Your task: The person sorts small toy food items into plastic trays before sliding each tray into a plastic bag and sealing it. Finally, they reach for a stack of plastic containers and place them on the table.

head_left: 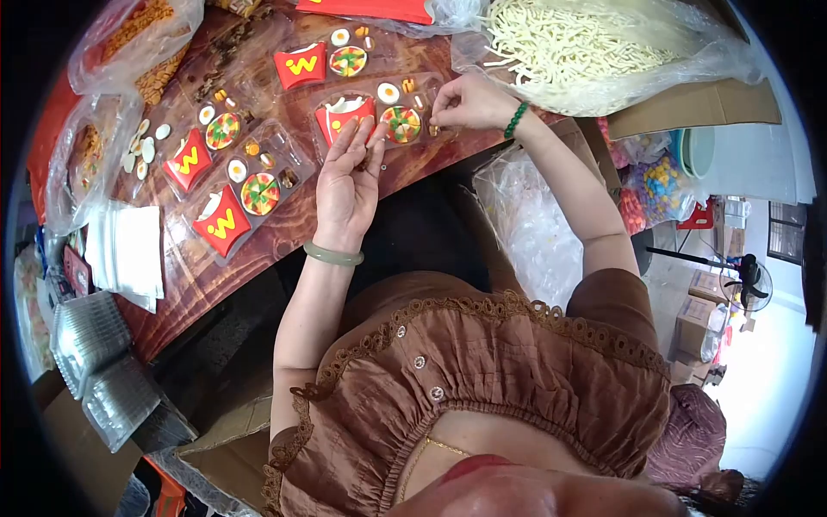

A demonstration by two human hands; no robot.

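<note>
Under both hands lies a clear compartment tray, holding a red fries box with a yellow mark, a toy pizza, a toy fried egg and a tiny burger. My left hand, palm turned up, overlaps the fries box; its fingers curl around small brown pieces. My right hand reaches in from the right, thumb and forefinger pinched on a small brown piece at the tray's right compartment.
Similar filled trays show a fries box behind and others at left. Loose white egg pieces lie beside bags of orange bits. A bag of pale sticks stands back right. Stacked empty trays sit lower left.
</note>
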